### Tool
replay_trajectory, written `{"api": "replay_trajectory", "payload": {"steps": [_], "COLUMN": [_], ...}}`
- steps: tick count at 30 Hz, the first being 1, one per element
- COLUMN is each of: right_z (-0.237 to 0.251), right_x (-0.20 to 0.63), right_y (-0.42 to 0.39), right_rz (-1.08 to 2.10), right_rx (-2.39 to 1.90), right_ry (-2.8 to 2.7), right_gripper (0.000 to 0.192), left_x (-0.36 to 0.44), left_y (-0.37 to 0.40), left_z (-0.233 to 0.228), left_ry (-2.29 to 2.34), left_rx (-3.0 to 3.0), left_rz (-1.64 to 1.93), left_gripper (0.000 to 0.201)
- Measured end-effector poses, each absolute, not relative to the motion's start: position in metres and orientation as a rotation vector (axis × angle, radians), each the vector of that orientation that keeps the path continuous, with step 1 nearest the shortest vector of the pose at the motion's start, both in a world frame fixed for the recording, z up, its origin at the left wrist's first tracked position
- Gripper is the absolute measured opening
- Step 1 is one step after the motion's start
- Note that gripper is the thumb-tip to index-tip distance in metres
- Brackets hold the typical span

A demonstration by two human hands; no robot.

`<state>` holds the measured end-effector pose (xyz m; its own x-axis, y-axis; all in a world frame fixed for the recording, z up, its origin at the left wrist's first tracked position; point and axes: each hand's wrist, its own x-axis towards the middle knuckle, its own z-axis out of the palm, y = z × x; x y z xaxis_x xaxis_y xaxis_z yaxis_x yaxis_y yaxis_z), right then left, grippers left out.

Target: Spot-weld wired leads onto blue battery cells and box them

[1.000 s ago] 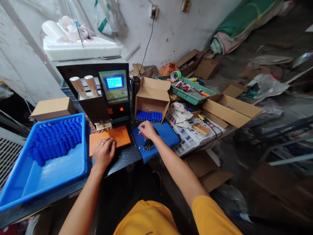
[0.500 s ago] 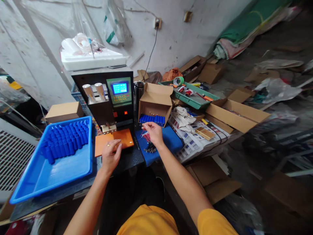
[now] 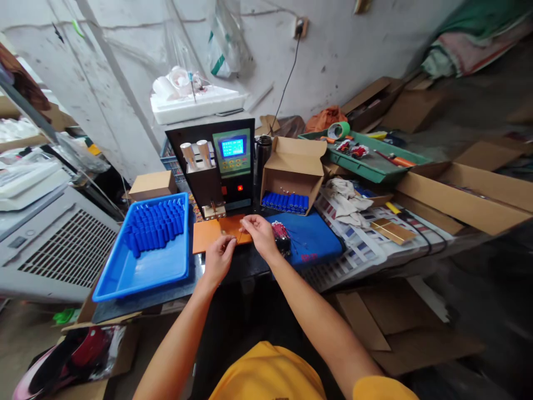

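Observation:
My left hand [image 3: 219, 256] and my right hand [image 3: 259, 232] meet over the orange pad [image 3: 210, 233] in front of the black spot welder [image 3: 216, 161]. Both pinch a thin wire piece [image 3: 240, 233] between their fingertips. A bundle of red-and-black wire leads [image 3: 282, 238] lies on the blue mat [image 3: 310, 241] just right of my right hand. Left of the pad stands a blue tray [image 3: 145, 266] holding several blue cylindrical cells [image 3: 155, 228]. An open cardboard box [image 3: 292, 169] behind the mat holds more blue cells.
A small closed carton [image 3: 152, 185] sits behind the blue tray. A green tray of tools [image 3: 366, 158] and long open cardboard boxes [image 3: 462, 194] fill the right side. A grey vented unit [image 3: 54, 244] stands at left. Flattened cardboard lies on the floor.
My right hand left the wire bundle on the blue mat and moved left to the orange pad, carrying a wire piece. My left hand rose off the pad to meet it. The camera swung left.

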<state>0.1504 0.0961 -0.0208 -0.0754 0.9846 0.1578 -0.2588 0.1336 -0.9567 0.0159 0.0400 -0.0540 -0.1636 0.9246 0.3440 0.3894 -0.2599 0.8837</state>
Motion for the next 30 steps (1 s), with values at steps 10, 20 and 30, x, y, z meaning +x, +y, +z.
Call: {"api": "replay_trajectory", "payload": {"steps": [10, 20, 30], "right_z": [-0.03, -0.04, -0.053], "right_x": [0.139, 0.132, 0.123], "right_y": [0.089, 0.098, 0.108], "right_rz": [1.443, 1.327, 1.183], "right_rx": [-0.777, -0.849, -0.921], "right_ry": [-1.583, -1.618, -1.597], "right_gripper": [0.03, 0.033, 0.03], "left_x": [-0.018, -0.086, -0.18], "left_y": [0.034, 0.034, 0.063], "left_z": [-0.045, -0.041, -0.028], "left_ry": [1.481, 1.799, 2.628], "left_rx": [1.702, 1.778, 2.02], "left_rz": [1.204, 1.306, 0.165], "left_gripper": [0.021, 0.022, 0.051]}}
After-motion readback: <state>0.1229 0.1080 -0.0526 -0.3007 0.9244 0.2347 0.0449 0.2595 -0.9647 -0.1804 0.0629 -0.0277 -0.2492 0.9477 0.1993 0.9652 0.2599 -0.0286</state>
